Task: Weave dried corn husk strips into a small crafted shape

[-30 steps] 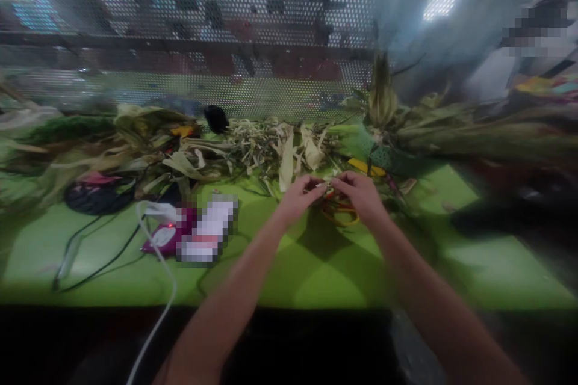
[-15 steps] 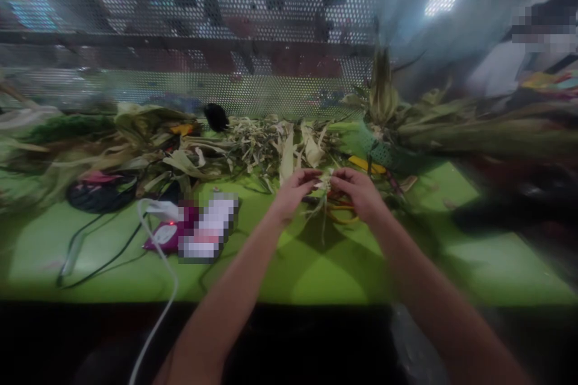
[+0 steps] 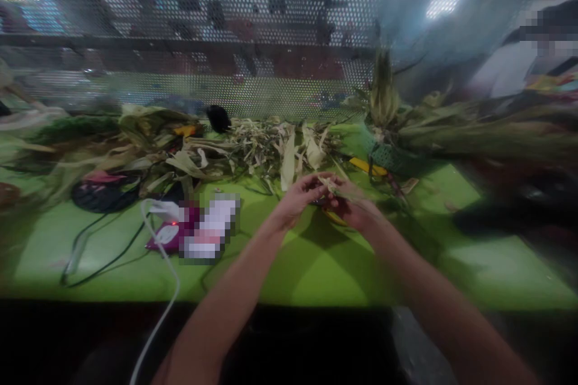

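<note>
Above the green tabletop, my left hand (image 3: 298, 195) pinches a small bundle of pale dried corn husk (image 3: 333, 185) between thumb and fingers. My right hand (image 3: 350, 209) is closed round the same bundle from the other side, and its thin strands trail over that hand toward the wrist. Both hands nearly touch. A yellow curved handle (image 3: 335, 218) shows just under my right hand, mostly hidden. Beyond my fingers stand wide husk leaves (image 3: 288, 162) beside a heap of shredded husk (image 3: 255, 143).
On the left are a purple box (image 3: 169, 237) with a white cable (image 3: 174, 280), a pixelated flat object (image 3: 210, 228) and a black round item (image 3: 105, 194). A green basket (image 3: 391, 155) holding husks stands right, near a yellow strip (image 3: 366, 166). Perforated metal mesh (image 3: 289, 90) rises behind. A person (image 3: 515, 66) is at right.
The husk bundle has turned: its strands hung down before and now lie across my right hand. My right hand has rolled inward and moved closer to my left.
</note>
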### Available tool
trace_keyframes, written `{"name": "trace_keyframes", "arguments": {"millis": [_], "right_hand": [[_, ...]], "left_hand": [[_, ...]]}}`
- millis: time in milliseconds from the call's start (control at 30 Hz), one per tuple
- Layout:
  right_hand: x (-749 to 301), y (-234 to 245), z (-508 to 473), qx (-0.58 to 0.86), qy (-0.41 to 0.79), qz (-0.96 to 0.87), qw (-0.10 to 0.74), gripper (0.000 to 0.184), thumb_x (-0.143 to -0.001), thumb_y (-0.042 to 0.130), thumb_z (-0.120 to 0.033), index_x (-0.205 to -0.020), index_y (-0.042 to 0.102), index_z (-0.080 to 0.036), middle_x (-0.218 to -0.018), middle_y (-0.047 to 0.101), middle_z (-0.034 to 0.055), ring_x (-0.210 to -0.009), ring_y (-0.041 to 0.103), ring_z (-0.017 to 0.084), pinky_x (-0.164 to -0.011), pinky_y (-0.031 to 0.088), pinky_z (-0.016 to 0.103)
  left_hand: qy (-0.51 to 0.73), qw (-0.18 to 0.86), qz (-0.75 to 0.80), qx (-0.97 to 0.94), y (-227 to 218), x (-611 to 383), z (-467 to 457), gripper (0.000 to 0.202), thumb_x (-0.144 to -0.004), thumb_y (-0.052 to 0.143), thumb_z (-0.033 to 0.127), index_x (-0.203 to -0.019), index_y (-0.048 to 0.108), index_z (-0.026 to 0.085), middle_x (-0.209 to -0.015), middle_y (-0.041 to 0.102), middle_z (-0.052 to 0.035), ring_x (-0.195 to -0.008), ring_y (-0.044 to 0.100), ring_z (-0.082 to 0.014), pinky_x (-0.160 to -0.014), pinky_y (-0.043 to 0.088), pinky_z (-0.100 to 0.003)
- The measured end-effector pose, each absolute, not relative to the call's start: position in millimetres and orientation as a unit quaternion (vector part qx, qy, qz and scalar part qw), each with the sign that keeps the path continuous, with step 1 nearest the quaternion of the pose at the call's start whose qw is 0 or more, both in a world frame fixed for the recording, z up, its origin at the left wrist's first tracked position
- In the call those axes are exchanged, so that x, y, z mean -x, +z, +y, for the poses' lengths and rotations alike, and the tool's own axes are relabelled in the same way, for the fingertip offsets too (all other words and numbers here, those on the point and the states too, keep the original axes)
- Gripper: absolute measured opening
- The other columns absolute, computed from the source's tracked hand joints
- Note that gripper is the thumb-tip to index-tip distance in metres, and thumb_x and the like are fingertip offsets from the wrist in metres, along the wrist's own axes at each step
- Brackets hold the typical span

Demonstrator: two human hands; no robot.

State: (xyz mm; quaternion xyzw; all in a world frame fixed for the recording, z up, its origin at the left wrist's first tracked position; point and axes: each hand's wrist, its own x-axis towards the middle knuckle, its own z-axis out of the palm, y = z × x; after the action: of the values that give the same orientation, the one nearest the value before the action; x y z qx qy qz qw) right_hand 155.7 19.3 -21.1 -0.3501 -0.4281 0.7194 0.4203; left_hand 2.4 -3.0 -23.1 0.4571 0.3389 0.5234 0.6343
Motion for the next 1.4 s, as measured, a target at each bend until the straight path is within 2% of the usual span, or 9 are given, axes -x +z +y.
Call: {"name": "trace_keyframes", "arguments": {"millis": [167,333,433,633,733,867,1067,1267,1400], "right_hand": [[-168.7,-11.2,21.5,0.458,0.533,-0.613,0.361,0.025,-0.078,0.064,-0.047,-0.076,0.06,-0.022,-0.068,0.064,0.0014,-0.06,0.057,0.016,-0.058,0.046,0.029],[-185.1,-0.7,23.5,0.483,0.217,-0.839,0.127,0.02,-0.077,0.064,-0.036,-0.088,0.068,-0.02,-0.086,0.071,0.0058,-0.074,0.061,0.02,-0.063,0.04,0.027],[-185.0,-1.3,20.0,0.47,0.164,-0.866,0.05,0.026,-0.074,0.066,-0.03,-0.098,0.067,-0.019,-0.094,0.071,0.0089,-0.076,0.061,0.019,-0.062,0.037,0.025],[-180.6,-1.7,15.4,0.516,0.109,-0.849,0.017,0.033,-0.072,0.061,-0.019,-0.104,0.064,-0.018,-0.095,0.07,0.0106,-0.075,0.061,0.02,-0.056,0.032,0.025],[-184.8,0.6,17.2,0.529,0.139,-0.835,0.061,0.041,-0.069,0.062,-0.017,-0.11,0.063,-0.019,-0.098,0.07,0.0095,-0.077,0.062,0.021,-0.058,0.036,0.025],[-198.9,5.8,23.8,0.464,0.295,-0.82,0.157,0.056,-0.073,0.067,-0.027,-0.127,0.058,-0.019,-0.101,0.071,0.0085,-0.083,0.065,0.021,-0.069,0.048,0.028],[-215.8,17.5,20.4,0.38,0.493,-0.763,0.175,0.064,-0.072,0.076,-0.045,-0.13,0.059,-0.025,-0.121,0.065,0.009,-0.104,0.063,0.027,-0.088,0.051,0.037],[-210.9,20.1,8.7,0.381,0.507,-0.731,0.251,0.059,-0.075,0.07,-0.057,-0.124,0.054,-0.029,-0.104,0.059,0.0049,-0.09,0.057,0.019,-0.079,0.05,0.029],[-201.7,14.3,9.1,0.341,0.529,-0.738,0.243,0.063,-0.078,0.058,-0.07,-0.122,0.05,-0.026,-0.087,0.048,0.0017,-0.071,0.046,0.014,-0.059,0.043,0.024]], "left_hand": [[0.612,0.57,0.375,-0.399,-22.1,4.8,2.6,0.034,-0.064,0.082,0.036,-0.086,0.064,0.017,-0.077,0.064,0.0023,-0.071,0.058,-0.0079,-0.074,0.048,-0.023],[0.66,0.542,0.387,-0.348,-14.5,18.1,3.9,0.031,-0.064,0.081,0.035,-0.08,0.061,0.017,-0.074,0.062,0.0027,-0.067,0.057,-0.0071,-0.07,0.048,-0.022],[0.661,0.554,0.379,-0.336,-11.0,21.9,3.1,0.033,-0.062,0.081,0.035,-0.084,0.064,0.017,-0.074,0.063,0.0023,-0.067,0.058,-0.0075,-0.07,0.049,-0.023],[0.669,0.559,0.37,-0.322,-13.1,28.4,7.0,0.033,-0.064,0.079,0.035,-0.089,0.068,0.017,-0.076,0.065,0.0009,-0.067,0.059,-0.0084,-0.069,0.048,-0.025],[0.693,0.548,0.36,-0.3,-13.4,35.3,9.7,0.027,-0.065,0.078,0.034,-0.083,0.067,0.017,-0.074,0.064,0.0012,-0.066,0.058,-0.0088,-0.067,0.048,-0.025],[0.737,0.518,0.357,-0.246,-9.8,46.8,12.3,0.026,-0.062,0.079,0.032,-0.078,0.065,0.016,-0.069,0.062,0.0016,-0.064,0.057,-0.0096,-0.063,0.048,-0.025],[0.752,0.501,0.366,-0.223,-5.7,56.8,14.4,0.029,-0.059,0.082,0.034,-0.075,0.065,0.017,-0.068,0.061,0.0015,-0.062,0.055,-0.009,-0.06,0.044,-0.023],[0.732,0.488,0.398,-0.26,-8.7,50.8,17.0,0.03,-0.057,0.083,0.032,-0.075,0.066,0.016,-0.064,0.06,0.0026,-0.057,0.05,-0.0069,-0.059,0.041,-0.022],[0.718,0.462,0.412,-0.318,-4.5,43.8,11.7,0.027,-0.059,0.081,0.032,-0.073,0.068,0.014,-0.063,0.059,0.0026,-0.057,0.048,-0.0057,-0.06,0.039,-0.021]]}}
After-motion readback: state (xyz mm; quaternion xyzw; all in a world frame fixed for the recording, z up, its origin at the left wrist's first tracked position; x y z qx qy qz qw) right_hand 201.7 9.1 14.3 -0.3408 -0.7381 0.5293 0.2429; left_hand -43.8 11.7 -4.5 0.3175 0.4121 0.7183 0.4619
